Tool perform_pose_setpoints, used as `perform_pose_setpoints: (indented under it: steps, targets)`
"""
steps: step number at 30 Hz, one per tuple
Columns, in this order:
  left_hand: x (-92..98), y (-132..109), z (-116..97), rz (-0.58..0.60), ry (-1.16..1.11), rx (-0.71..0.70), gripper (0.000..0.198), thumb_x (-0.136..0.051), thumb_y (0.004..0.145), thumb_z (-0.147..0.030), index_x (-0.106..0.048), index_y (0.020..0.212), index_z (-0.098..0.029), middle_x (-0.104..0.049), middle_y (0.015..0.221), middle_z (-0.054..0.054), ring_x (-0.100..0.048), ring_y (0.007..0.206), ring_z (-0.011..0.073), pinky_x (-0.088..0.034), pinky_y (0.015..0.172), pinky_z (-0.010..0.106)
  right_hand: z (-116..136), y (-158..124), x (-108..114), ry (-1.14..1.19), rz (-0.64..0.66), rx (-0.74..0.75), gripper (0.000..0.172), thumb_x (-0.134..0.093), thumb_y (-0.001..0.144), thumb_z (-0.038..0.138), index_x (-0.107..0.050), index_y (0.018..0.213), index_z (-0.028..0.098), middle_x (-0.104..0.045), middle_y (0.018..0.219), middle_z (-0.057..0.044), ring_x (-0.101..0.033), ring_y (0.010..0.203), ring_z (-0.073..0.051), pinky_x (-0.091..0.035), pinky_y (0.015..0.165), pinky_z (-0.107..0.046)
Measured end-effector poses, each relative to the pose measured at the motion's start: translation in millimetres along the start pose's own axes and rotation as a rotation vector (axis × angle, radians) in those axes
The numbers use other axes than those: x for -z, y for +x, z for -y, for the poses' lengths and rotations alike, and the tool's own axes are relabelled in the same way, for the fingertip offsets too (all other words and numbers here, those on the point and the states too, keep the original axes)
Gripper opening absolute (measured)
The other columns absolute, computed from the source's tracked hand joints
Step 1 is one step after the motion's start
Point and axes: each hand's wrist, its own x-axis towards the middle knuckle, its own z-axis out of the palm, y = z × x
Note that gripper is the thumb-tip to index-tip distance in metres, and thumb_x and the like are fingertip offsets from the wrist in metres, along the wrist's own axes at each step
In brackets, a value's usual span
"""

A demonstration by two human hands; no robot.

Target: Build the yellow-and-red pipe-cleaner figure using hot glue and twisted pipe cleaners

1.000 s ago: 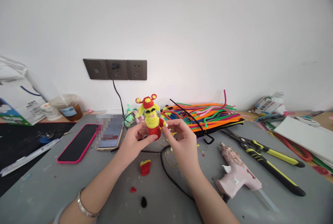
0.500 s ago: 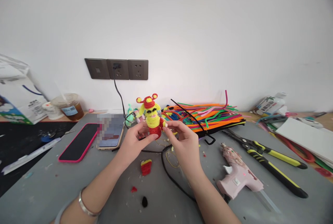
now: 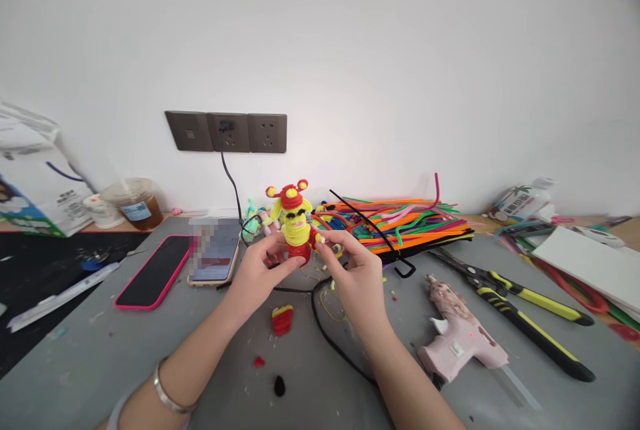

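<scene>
A small pipe-cleaner figure (image 3: 294, 220), yellow with a red cap, yellow ear balls and a red base, is held upright above the grey table (image 3: 100, 363). My left hand (image 3: 259, 270) grips its red base from the left, fingers closed round it. My right hand (image 3: 353, 271) pinches the figure's small arm on its right side between thumb and forefinger. A small red and yellow piece (image 3: 282, 320) lies on the table just below my hands.
A heap of coloured pipe cleaners (image 3: 405, 220) lies behind my hands. A pink glue gun (image 3: 457, 338) and yellow-handled pliers (image 3: 520, 313) sit at the right. Two phones (image 3: 155, 270) lie at the left. A black cable (image 3: 333, 340) runs between my arms. A drink cup (image 3: 133, 202) stands back left.
The figure and both hands have shifted slightly right and up in the view; the grip on the figure is unchanged.
</scene>
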Motion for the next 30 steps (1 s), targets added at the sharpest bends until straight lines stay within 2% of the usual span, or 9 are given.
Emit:
perform_pose_setpoints:
  steps: [5,12,20,25,30]
  targets:
    - [0.3,-0.3,-1.1,-0.006,0.043,-0.004,0.043,-0.073,0.081,-0.042,-0.069,0.118,-0.020,-0.075,0.114,0.007,-0.068,0.098,0.0242,-0.048,0.075,0.029,-0.8,-0.3,-0.5,0.000,0.006,0.006,0.010,-0.066,0.083,0.030,-0.074,0.084,0.024,-0.074,0.087,-0.005,-0.065,0.084,-0.023,-0.049,0.075,-0.036]
    - [0.7,-0.5,-2.4,-0.011,0.115,-0.014,0.041,-0.071,0.082,-0.041,-0.069,0.117,-0.020,-0.076,0.104,0.006,-0.064,0.085,0.0203,-0.043,0.068,0.027,-1.5,0.5,-0.2,0.010,0.025,0.001,0.009,-0.066,0.084,0.029,-0.073,0.085,0.024,-0.074,0.088,-0.005,-0.065,0.085,-0.023,-0.049,0.077,-0.036]
    - [-0.4,0.9,-2.6,-0.060,0.087,-0.023,0.039,-0.072,0.080,-0.042,-0.069,0.111,-0.018,-0.074,0.093,0.004,-0.062,0.076,0.0176,-0.045,0.066,0.025,-3.4,-0.1,-0.4,0.084,0.052,-0.032,0.019,-0.066,0.086,0.035,-0.074,0.098,0.022,-0.074,0.100,-0.008,-0.065,0.093,-0.024,-0.050,0.082,-0.039]
    - [-0.4,1.1,-3.2,-0.082,0.072,-0.035,0.039,-0.073,0.078,-0.041,-0.069,0.108,-0.017,-0.075,0.093,0.005,-0.067,0.081,0.0189,-0.050,0.070,0.026,-1.7,0.6,-0.8,0.064,0.048,-0.004,0.021,-0.067,0.085,0.035,-0.073,0.100,0.022,-0.072,0.093,-0.006,-0.063,0.085,-0.022,-0.050,0.082,-0.038]
    - [-0.8,1.9,-0.6,-0.057,0.047,-0.046,0.038,-0.071,0.081,-0.035,-0.068,0.114,-0.017,-0.075,0.110,0.008,-0.069,0.088,0.0191,-0.054,0.077,0.027,-3.6,1.2,-1.1,0.030,0.064,0.001,0.020,-0.067,0.083,0.032,-0.073,0.099,0.023,-0.070,0.090,-0.005,-0.060,0.080,-0.020,-0.050,0.078,-0.037]
